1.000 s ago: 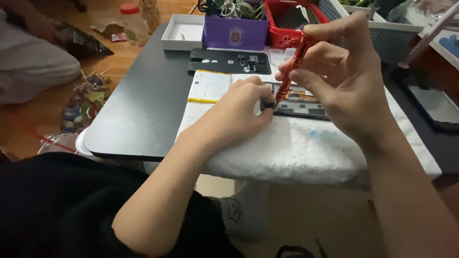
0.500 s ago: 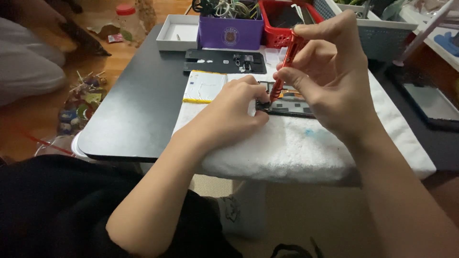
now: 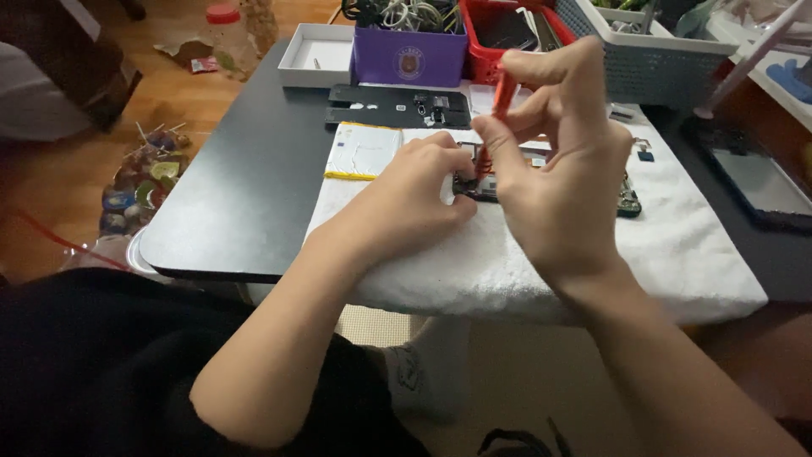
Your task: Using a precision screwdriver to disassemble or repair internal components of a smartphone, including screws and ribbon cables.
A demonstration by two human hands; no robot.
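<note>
A small dark circuit board [image 3: 628,201] lies on a white towel [image 3: 584,262] spread over the black table [image 3: 245,195]. My left hand [image 3: 406,199] rests on the towel and pinches the board's left end with curled fingers. My right hand [image 3: 558,161] holds a red screwdriver [image 3: 499,106] nearly upright, its tip down on the board beside my left fingers. Most of the board is hidden behind both hands.
A flat white battery with a yellow edge [image 3: 364,151] lies left of the hands, a black phone shell [image 3: 397,107] behind it. At the back stand a white box [image 3: 317,55], a purple box [image 3: 410,52], a red basket [image 3: 516,25] and a grey basket [image 3: 651,51]. A dark tablet [image 3: 753,182] lies right.
The view has shifted slightly. My right hand has turned the screwdriver more upright and closer over the board; my left hand keeps its hold on the board's end.
</note>
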